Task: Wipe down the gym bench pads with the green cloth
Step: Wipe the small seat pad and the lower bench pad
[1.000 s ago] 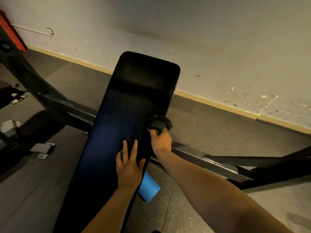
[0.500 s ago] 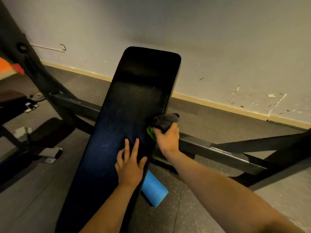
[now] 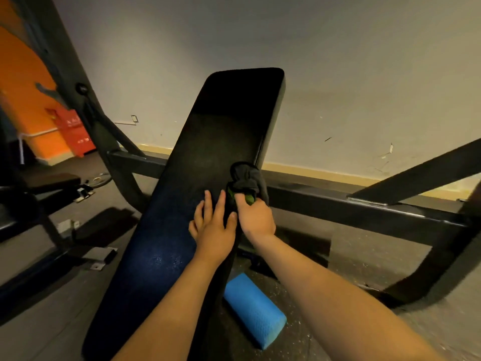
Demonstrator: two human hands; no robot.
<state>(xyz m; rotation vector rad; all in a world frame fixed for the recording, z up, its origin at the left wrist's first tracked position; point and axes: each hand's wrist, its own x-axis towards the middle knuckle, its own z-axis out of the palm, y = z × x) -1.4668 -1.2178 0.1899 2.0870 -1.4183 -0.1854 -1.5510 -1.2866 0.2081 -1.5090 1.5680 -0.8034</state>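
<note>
Green cloth (image 3: 246, 187) sits bunched in the right hand (image 3: 256, 217), fingers clenched round it at the bench pad (image 3: 208, 165) edge; left hand (image 3: 214, 227) lies flat, fingers extended.

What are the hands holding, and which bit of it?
The right hand grips the bunched cloth by its near, green end; the left hand holds nothing, resting flat on the bench pad.

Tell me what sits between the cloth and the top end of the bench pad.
Nothing. In the head view the bench pad is bare black surface from the cloth, gripped by the right hand, up to its top end.
</note>
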